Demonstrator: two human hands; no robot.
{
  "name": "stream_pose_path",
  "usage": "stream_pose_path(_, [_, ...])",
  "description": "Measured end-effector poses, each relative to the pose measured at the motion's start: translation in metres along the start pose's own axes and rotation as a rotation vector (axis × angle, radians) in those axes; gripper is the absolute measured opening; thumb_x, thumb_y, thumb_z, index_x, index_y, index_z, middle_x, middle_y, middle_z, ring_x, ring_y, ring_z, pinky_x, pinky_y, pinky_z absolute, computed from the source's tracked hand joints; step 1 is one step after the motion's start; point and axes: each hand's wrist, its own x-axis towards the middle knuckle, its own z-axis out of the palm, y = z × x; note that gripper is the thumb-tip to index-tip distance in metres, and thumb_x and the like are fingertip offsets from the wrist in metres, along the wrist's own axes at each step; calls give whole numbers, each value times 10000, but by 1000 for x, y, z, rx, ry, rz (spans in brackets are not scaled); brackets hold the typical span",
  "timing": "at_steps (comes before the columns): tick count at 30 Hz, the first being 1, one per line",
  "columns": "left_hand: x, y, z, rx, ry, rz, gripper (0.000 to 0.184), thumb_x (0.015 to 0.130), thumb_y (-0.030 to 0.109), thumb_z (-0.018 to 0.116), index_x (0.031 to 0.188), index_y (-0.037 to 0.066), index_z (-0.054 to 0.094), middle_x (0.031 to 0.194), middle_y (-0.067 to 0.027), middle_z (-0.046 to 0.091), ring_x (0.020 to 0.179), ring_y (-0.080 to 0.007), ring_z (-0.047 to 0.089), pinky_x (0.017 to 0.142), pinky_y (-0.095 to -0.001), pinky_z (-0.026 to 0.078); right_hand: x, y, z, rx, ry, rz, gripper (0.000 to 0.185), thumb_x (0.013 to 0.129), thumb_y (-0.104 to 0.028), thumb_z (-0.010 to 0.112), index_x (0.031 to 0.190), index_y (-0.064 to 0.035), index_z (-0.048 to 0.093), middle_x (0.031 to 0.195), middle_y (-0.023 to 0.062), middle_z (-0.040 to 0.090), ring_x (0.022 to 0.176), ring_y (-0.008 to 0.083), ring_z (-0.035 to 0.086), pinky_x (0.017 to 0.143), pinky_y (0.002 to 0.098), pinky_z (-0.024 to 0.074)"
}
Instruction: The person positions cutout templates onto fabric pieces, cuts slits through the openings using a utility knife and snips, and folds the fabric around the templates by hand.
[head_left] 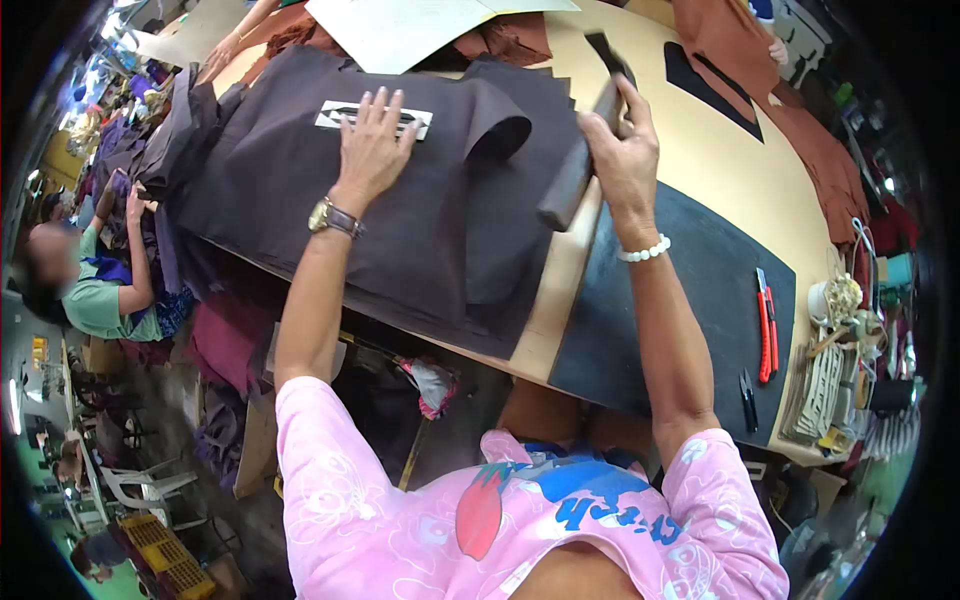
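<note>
My left hand (372,150) lies with its fingers stretched out over a white strip with black cut-out shapes (333,114), on a sheet of dark brown leather-like material (270,170). The fingers cover part of the strip. Closed around a dark tool (568,188), my right hand (627,165) is above the right edge of the sheet. The tool has a thick bar pointing toward me and a narrower flared end at the top; its exact kind is blurred. Near the right hand, one edge of the dark material curls up (500,130).
A black mat (680,290) covers the table's right part, with red cutters (767,325) and a small dark tool (748,400) on it. Pale paper (410,30) and rust-brown hides (740,60) lie behind. A person (110,280) handles dark material at left; other people's hands show beyond.
</note>
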Motion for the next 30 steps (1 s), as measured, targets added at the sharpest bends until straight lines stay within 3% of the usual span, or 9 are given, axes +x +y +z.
stream_pose_path(3, [-10, 43, 9, -163, 100, 159, 530, 909, 424, 460, 1320, 89, 441, 1370, -180, 402, 1288, -365, 341, 1002, -592, 271, -18, -38, 21, 107, -56, -310, 556, 744, -143, 646, 1249, 14, 473, 1054, 141, 625, 961, 214, 593, 869, 310, 464])
stream_pose_path(5, [-25, 56, 21, -315, 126, 219, 549, 909, 426, 466, 1336, 83, 417, 1351, -171, 424, 1300, -369, 321, 1034, -593, 208, -33, -50, 42, 252, -201, -377, 563, 771, -48, 645, 1298, -13, 449, 1120, 79, 568, 965, 121, 549, 833, 229, 450])
stream_pose_path(6, [-31, 46, 45, -156, 113, 297, 554, 907, 395, 466, 1353, 75, 388, 1364, -166, 412, 1317, -358, 297, 1051, -582, 178, -44, -57, 48, 367, -321, -287, 556, 767, -39, 633, 1295, -15, 460, 1179, 78, 554, 1055, 133, 520, 901, 247, 419])
stream_pose_path(9, [-43, 27, 57, -1033, -243, 128, 572, 884, 250, 456, 1392, 34, 307, 1429, -144, 336, 1360, -333, 227, 1094, -528, 123, -69, -62, 63, 383, -543, 52, 513, 757, -101, 641, 1244, 1, 517, 1139, 68, 563, 1012, 137, 534, 869, 241, 421])
stream_pose_path(17, [-27, 39, 51, -200, 104, 122, 507, 910, 154, 406, 1375, -24, 309, 1453, -194, 266, 1354, -358, 224, 1080, -501, 195, -50, 41, 89, -452, -307, -23, 546, 764, -363, 557, 1221, -65, 543, 904, 240, 647, 945, 370, 598, 873, 474, 394])
stream_pose_path(18, [-27, 40, 50, -204, 99, 99, 505, 920, 168, 410, 1380, -12, 307, 1461, -185, 254, 1362, -357, 205, 1080, -496, 194, -50, 45, 84, -632, -274, -154, 510, 826, -417, 546, 1200, -71, 541, 916, 215, 654, 938, 351, 615, 784, 406, 475])
stream_pose_path(22, [-27, 44, 47, -149, 102, 101, 494, 921, 203, 428, 1345, -37, 348, 1439, -200, 288, 1335, -381, 251, 1062, -510, 229, -29, 37, 61, -488, -247, -182, 469, 884, -401, 465, 1197, -53, 484, 817, 205, 644, 765, 357, 631, 722, 486, 435])
stream_pose_path(25, [-26, 47, 46, -137, 99, 101, 485, 923, 250, 444, 1328, -13, 392, 1425, -207, 305, 1322, -388, 270, 1050, -531, 240, 5, 72, 53, -679, 142, -259, 528, 841, -377, 543, 1210, -12, 442, 840, 207, 647, 800, 385, 626, 763, 485, 450])
stream_pose_path(30, [-29, 50, 42, -90, 57, 100, 443, 932, 293, 454, 1318, 74, 448, 1434, -187, 299, 1330, -375, 260, 1048, -540, 228, 33, 74, 45, -532, -147, 92, 559, 773, -253, 641, 1252, -38, 450, 858, 167, 665, 838, 346, 636, 766, 441, 478])
